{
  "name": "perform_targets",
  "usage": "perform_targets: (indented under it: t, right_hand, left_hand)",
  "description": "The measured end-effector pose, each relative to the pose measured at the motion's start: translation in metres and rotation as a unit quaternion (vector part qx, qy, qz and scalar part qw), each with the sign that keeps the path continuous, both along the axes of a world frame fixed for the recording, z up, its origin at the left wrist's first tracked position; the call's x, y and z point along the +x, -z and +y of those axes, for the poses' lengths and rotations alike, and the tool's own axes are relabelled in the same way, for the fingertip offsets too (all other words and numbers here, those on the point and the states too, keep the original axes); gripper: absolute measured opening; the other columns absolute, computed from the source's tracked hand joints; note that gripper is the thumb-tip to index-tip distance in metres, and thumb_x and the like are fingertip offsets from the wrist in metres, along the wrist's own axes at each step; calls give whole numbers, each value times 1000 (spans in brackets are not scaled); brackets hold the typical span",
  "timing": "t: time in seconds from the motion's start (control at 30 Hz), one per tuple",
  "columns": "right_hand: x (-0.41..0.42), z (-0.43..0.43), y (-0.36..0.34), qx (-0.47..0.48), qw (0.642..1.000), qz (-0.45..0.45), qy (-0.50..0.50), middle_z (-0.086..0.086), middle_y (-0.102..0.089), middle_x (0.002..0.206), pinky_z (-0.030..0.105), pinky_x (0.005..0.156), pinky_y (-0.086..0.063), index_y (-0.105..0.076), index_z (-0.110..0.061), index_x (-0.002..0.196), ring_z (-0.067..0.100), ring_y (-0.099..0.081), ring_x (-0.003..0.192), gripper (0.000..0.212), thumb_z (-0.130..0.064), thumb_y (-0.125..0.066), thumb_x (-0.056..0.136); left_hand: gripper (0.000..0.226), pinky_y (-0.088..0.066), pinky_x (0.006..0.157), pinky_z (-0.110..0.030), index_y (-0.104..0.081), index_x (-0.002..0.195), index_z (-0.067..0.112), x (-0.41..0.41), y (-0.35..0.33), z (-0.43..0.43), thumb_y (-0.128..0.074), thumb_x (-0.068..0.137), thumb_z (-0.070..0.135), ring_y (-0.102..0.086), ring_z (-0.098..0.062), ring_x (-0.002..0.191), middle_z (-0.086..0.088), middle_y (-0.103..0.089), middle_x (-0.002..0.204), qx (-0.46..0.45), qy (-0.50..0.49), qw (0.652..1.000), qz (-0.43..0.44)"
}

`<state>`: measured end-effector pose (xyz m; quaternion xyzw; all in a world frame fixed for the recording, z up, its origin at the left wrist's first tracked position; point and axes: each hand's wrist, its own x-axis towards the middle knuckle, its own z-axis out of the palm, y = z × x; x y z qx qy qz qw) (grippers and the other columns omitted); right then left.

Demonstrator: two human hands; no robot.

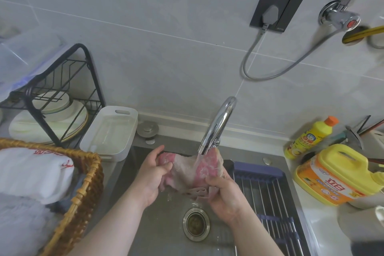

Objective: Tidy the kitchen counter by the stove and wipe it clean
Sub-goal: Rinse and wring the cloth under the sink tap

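Grey wall tiles back a steel sink [133,172], and everything worth noting sits around its faucet [216,129]. Water runs from the faucet straight onto a pink and beige cloth [194,170] held just below the spout, above the drain [196,223]. The left hand [151,176] grips the cloth's end on the side away from the faucet, fingers curled and pressed closed on a bunched fold. The right hand [223,197] holds the nearer end, fingers wrapped shut around a gathered wad, with suds or water on the skin.

This looks like the rinse before wiping, so the surface by the stove is not yet cleaned. To do it well, I would keep the cloth spread under the stream rather than balled up, work the folds between both hands so water passes right through, then twist hard over the drain until it is only damp. Left of the faucet stand a white tray [110,131] and a dish rack [56,97]; right of it, two yellow detergent bottles [332,174].
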<state>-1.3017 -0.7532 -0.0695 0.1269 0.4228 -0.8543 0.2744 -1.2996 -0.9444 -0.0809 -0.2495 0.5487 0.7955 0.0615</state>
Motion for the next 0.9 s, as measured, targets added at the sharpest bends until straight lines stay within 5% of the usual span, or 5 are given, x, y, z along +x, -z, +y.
perform_targets:
  t: [0.33, 0.5, 0.67, 0.8, 0.9]
  right_hand:
    - [6, -19, 2, -55, 997, -49, 20, 29, -61, 118, 44, 65, -57, -53, -12, 130, 41, -67, 84, 62, 22, -31, 83]
    - [1, -27, -2, 0, 999, -39, 15, 29, -63, 118, 53, 89, -44, -62, -16, 124, 42, -59, 98, 67, 21, -36, 74]
    - [7, -34, -14, 25, 996, -30, -79, 14, -69, 74, 29, 55, -54, -64, -5, 110, 23, -66, 59, 56, 22, -28, 78]
    - [17, -27, -13, 57, 991, -26, -120, 15, -67, 72, 28, 54, -54, -70, -5, 106, 24, -67, 61, 55, 19, -30, 76]
    - [20, -21, -13, 83, 991, -18, -108, 25, -65, 99, 42, 77, -54, -74, -7, 104, 37, -62, 91, 55, 11, -40, 65]
  left_hand:
    - [103, -46, 85, -41, -31, 147, 26, 18, 10, -19, -70, 59, -12, -62, -29, 105, -8, -60, 124, 96, 50, 993, -44]
    - [71, -53, 72, -35, -49, 131, 23, 11, 12, -16, -55, 73, -17, -61, -24, 96, -8, -61, 121, -165, 51, 982, -70]
    - [13, -42, 60, -29, -61, 83, 10, 22, 3, -10, -53, 79, 19, -57, -24, 62, -11, -63, 65, -171, 76, 958, -217]
    - [34, -40, 102, -42, -69, 108, 18, 23, 9, -9, -48, 86, 34, -59, -23, 110, -8, -67, 113, -64, 56, 995, -55]
    - [43, -45, 92, -41, -71, 104, 7, 21, -1, -4, -57, 85, 43, -66, -28, 97, -18, -71, 105, -18, 154, 988, -19]
